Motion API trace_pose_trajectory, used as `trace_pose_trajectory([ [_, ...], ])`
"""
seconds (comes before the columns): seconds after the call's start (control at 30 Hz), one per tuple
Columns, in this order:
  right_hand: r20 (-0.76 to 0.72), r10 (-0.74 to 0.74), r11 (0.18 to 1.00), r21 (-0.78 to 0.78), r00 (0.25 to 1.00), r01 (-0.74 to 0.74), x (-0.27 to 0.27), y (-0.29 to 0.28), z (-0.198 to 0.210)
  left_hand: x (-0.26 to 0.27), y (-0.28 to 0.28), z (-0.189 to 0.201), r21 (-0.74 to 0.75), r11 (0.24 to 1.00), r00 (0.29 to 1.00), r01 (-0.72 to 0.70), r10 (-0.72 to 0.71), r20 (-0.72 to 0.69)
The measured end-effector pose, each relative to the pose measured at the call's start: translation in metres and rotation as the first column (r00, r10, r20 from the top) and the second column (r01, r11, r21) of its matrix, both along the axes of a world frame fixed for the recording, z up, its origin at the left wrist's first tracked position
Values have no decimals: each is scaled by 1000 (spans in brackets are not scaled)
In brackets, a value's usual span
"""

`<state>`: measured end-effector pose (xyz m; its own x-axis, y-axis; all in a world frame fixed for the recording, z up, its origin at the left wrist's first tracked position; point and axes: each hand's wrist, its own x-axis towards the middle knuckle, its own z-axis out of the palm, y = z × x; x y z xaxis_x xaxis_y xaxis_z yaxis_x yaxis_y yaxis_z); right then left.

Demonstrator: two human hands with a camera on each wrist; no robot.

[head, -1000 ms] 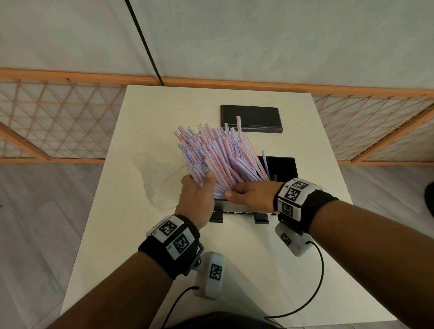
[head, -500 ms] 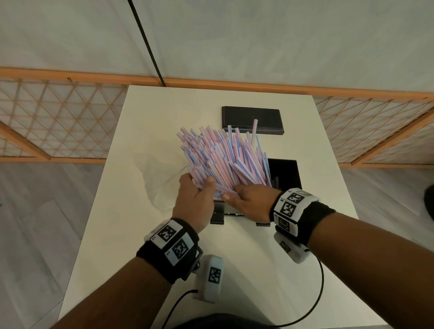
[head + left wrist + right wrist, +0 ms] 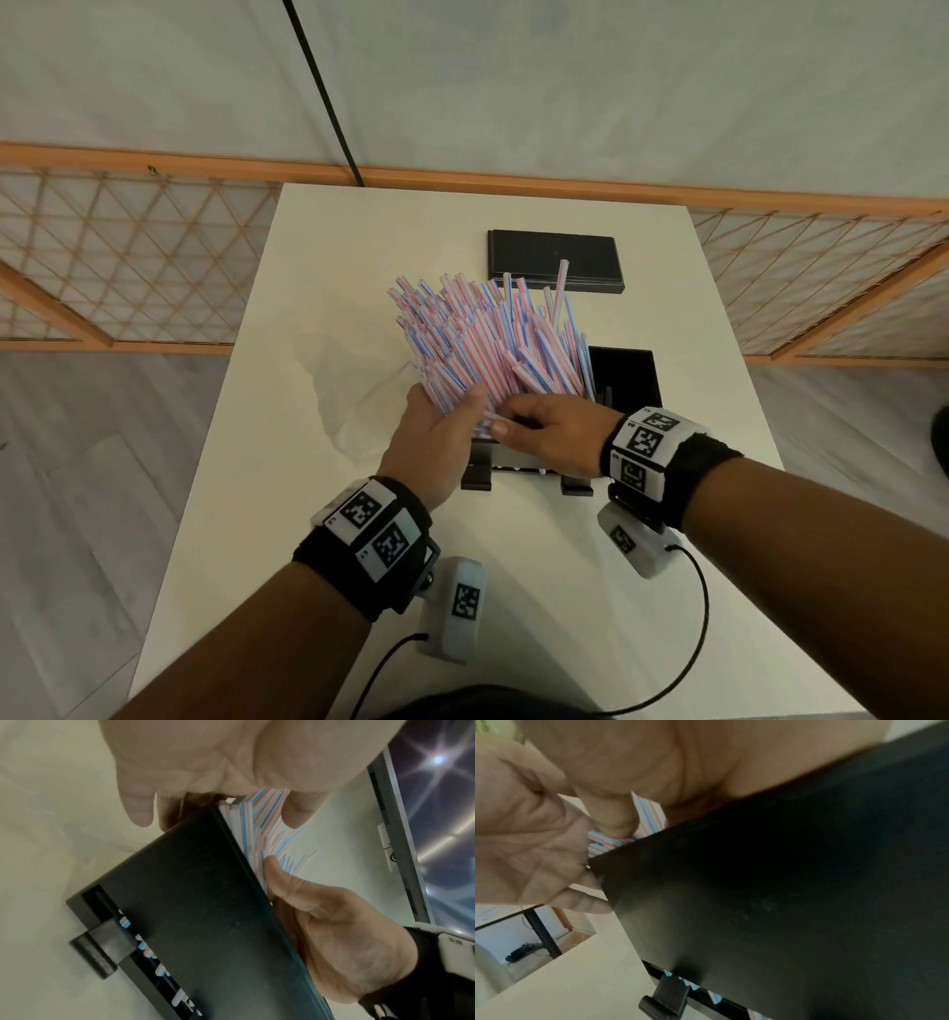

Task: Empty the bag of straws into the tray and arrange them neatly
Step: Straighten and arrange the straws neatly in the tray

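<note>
A thick bundle of pink-and-blue striped straws (image 3: 493,349) stands fanned out, its lower ends in the black tray (image 3: 631,380) at the table's middle. My left hand (image 3: 436,437) grips the bundle's left side near its base, thumb in front. My right hand (image 3: 549,431) holds the front right of the bundle, thumb laid across the straws. In the left wrist view the tray's dark wall (image 3: 192,902) fills the middle, with straws (image 3: 262,817) between both hands. In the right wrist view the tray (image 3: 782,902) hides most of the straws (image 3: 649,815). The fingers behind the bundle are hidden.
A crumpled clear plastic bag (image 3: 349,390) lies on the white table (image 3: 513,591) just left of my left hand. A flat black lid (image 3: 554,259) lies at the back. An orange lattice fence (image 3: 128,257) runs behind the table.
The straw fan has spread a little and leaned to the right over the tray. Both hands keep their hold near its base and have hardly moved.
</note>
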<state>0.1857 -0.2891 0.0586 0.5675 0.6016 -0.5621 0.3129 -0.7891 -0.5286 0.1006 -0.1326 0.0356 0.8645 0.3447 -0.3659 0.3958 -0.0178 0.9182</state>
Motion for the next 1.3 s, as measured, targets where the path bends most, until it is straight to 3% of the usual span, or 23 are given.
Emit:
trace_pose_trajectory([
  [0.1,-27,11,1000,28,1000,-10,1,0,1,1,-2,-1,3,1000,1000,-1,1,2],
  [0.27,1,75,991,-107,997,-74,0,4,3,-1,2,0,-23,989,988,-143,144,50],
  [0.37,-13,83,993,-89,996,-84,-1,4,1,-4,8,12,164,963,977,-213,211,26],
  [0.5,-42,55,998,6,998,-55,0,0,-5,-2,15,20,380,921,992,-82,114,-61],
  [0.6,-38,68,998,17,997,-68,-2,1,-7,2,17,21,447,895,1000,-4,18,-26],
  [0.73,28,88,996,-7,996,-88,-5,3,-8,6,18,26,507,862,1000,-4,-7,19],
  [0.93,219,13,988,148,976,-47,-12,-1,-1,9,21,26,322,935,989,-147,141,41],
  [1.03,270,-36,997,76,962,16,-14,-6,3,9,21,28,205,967,987,-150,157,-17],
  [1.17,239,22,995,-102,971,3,-17,-7,0,5,22,21,218,972,996,-82,88,-16],
  [1.3,239,53,993,-112,970,-27,-16,-4,-4,2,19,15,87,971,975,-221,222,5],
])
